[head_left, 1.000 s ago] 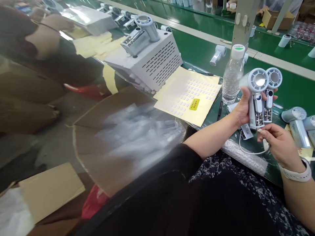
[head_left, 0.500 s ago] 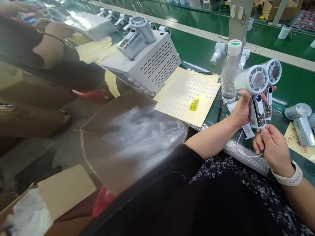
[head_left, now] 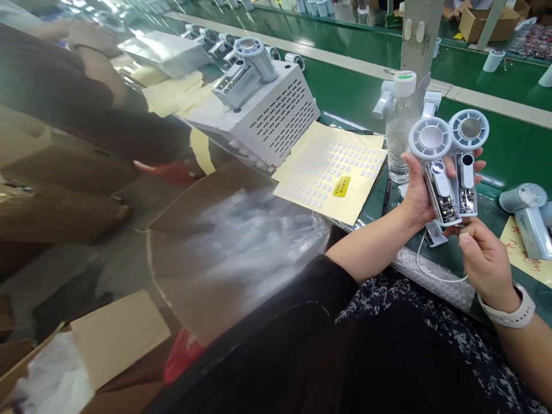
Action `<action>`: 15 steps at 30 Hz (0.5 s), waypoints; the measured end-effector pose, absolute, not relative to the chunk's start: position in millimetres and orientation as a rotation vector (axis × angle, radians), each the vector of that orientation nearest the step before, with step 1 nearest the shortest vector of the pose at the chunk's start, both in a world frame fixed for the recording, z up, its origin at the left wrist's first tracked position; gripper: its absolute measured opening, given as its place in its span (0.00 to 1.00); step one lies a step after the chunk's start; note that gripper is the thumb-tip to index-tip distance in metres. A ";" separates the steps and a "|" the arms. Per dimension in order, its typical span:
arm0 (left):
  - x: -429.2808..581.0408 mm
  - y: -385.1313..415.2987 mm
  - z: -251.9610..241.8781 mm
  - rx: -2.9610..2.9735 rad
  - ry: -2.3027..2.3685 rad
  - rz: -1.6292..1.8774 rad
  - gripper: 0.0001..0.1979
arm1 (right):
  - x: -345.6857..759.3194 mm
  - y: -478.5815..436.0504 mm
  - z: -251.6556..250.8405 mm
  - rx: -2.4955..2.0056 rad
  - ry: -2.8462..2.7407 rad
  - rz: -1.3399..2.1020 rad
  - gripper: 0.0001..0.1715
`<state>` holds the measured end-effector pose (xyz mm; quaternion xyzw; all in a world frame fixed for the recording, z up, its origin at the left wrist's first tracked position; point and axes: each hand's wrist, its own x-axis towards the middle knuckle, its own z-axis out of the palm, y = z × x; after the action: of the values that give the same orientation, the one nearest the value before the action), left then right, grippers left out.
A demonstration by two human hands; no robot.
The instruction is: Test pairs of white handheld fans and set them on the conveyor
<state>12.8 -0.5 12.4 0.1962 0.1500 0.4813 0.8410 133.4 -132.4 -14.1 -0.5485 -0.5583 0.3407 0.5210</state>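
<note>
My left hand [head_left: 420, 190] grips two handheld fans side by side. Each fan has a round pale grey head and a clear handle with a circuit board inside: one fan [head_left: 439, 184] is nearest my thumb, and the other [head_left: 467, 178] stands behind it. My right hand [head_left: 485, 259] pinches the small plug end of a white charging cable [head_left: 426, 270] just below the handles. The cable loops down over bubble wrap [head_left: 431, 282]. A small white-and-silver part [head_left: 434, 234] lies under my hands, partly hidden.
A clear water bottle [head_left: 401, 129] stands just beyond my left hand, beside a cream sheet of white stickers [head_left: 330, 172]. A perforated white metal box [head_left: 267, 115] holds a fan on top. Further fans lie on the green bench. A co-worker's dark sleeve [head_left: 86, 109] is at left.
The two fans have turned, their heads now facing up toward me rather than sideways. My right hand has risen closer to the handles, with the cable plug still in its fingers.
</note>
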 end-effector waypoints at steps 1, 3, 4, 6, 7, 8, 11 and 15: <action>11.5 -0.4 13.7 0.419 0.328 1.013 0.55 | 131.5 -132.1 -11.7 -1.324 -1.294 0.823 0.33; 9.7 -1.2 15.5 0.443 0.328 1.008 0.56 | 128.0 -131.8 -7.8 -1.331 -1.187 0.853 0.30; 9.4 -2.1 15.5 0.460 0.320 1.010 0.56 | 126.2 -132.0 -6.8 -1.319 -1.137 0.872 0.29; 10.0 -4.7 13.6 0.506 0.318 1.022 0.55 | 122.1 -132.9 -7.9 -1.282 -1.048 0.905 0.29; 10.8 -6.1 11.8 0.534 0.333 1.029 0.55 | 120.0 -133.3 -9.8 -1.267 -1.010 0.920 0.29; 11.7 -7.4 9.6 0.564 0.355 1.032 0.55 | 118.2 -133.6 -12.5 -1.254 -0.981 0.940 0.29; 14.2 -8.3 3.5 0.643 0.414 1.024 0.58 | 118.4 -132.7 -21.1 -1.223 -0.972 0.993 0.29; 15.9 -2.0 2.4 0.647 0.367 1.017 0.58 | 141.3 -129.3 -23.2 -1.328 -1.206 0.923 0.28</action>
<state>15.9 -2.0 2.4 0.3023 0.1714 0.4757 0.8081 141.3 -129.3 -23.2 -0.5570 -0.5057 0.3873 0.5330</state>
